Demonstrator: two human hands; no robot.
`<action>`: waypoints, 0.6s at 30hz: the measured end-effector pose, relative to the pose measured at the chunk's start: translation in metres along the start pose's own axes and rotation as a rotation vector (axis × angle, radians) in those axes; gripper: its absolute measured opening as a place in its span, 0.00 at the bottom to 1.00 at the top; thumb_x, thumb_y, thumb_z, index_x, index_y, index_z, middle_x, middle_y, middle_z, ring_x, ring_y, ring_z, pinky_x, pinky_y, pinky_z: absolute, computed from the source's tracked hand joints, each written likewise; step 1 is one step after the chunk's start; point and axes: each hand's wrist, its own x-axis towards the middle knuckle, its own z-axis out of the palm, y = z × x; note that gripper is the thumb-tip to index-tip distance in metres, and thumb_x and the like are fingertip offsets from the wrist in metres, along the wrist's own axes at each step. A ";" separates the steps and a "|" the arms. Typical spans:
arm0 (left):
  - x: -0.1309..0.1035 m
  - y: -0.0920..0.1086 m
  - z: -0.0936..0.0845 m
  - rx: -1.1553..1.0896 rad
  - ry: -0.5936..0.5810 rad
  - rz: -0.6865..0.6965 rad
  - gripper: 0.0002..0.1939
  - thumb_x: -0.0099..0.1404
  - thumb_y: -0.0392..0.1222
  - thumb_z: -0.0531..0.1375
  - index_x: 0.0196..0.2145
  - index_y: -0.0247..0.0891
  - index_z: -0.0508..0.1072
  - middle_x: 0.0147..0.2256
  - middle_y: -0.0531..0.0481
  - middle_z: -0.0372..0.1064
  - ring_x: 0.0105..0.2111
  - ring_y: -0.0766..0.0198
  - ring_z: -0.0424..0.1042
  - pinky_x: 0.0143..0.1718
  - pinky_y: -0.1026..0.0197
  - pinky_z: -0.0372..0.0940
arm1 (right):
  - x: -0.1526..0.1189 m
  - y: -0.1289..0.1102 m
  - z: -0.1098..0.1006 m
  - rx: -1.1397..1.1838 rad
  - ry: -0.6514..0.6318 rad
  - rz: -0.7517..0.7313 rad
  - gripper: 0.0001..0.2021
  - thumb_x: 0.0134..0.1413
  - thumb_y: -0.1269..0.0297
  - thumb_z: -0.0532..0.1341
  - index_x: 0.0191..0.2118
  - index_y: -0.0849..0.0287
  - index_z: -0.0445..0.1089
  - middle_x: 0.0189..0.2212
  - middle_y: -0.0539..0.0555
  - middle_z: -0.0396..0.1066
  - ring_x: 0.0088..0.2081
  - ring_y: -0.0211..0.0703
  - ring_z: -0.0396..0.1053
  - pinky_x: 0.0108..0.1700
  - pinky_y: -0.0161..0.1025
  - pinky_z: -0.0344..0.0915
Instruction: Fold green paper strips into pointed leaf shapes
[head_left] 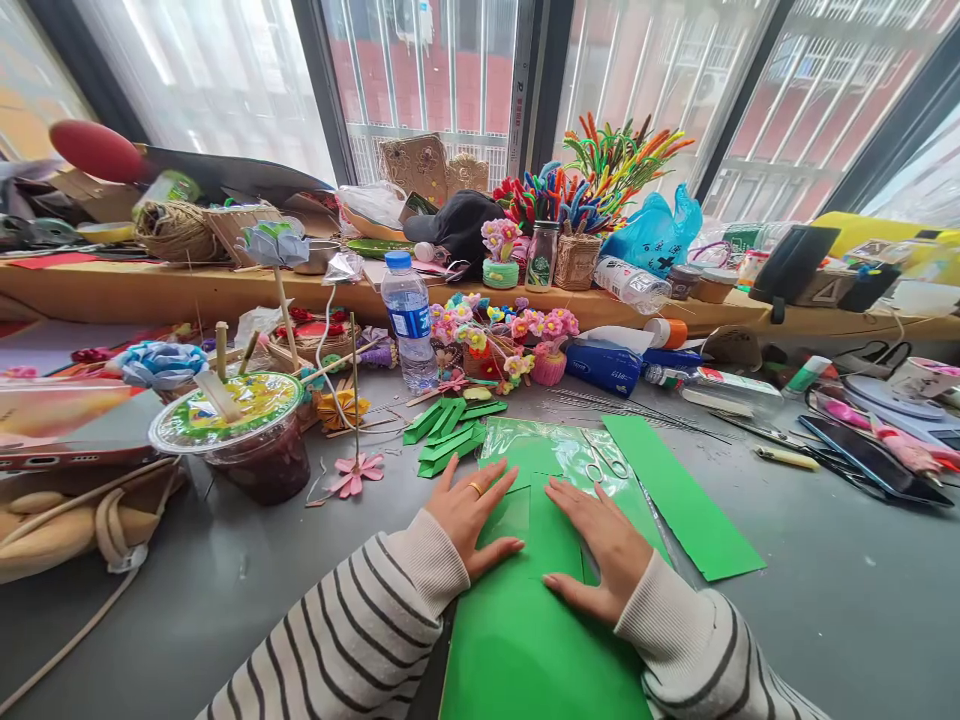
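Note:
A large green paper sheet lies on the grey table in front of me. My left hand rests flat on its left side, fingers spread, with a ring on one finger. Under that palm is a small clear rectangle. On the right side of the green paper, my right hand lies flat too, thumb held apart. Just past my right fingertips sit small scissors on a clear plastic bag. A separate green paper strip lies to the right. Several folded green paper pieces lie beyond my left hand.
A lidded drink cup and a water bottle stand at the left. Along the back are pink flower crafts and a blue tissue pack. A phone lies at the right, with thin wires nearer the middle.

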 end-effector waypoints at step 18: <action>0.004 0.005 -0.007 -0.312 0.156 0.025 0.21 0.54 0.50 0.48 0.40 0.33 0.65 0.42 0.41 0.63 0.43 0.58 0.59 0.48 0.53 0.48 | 0.003 0.006 0.007 0.132 0.395 0.036 0.21 0.44 0.73 0.48 0.48 0.60 0.53 0.43 0.56 0.62 0.44 0.42 0.60 0.44 0.40 0.59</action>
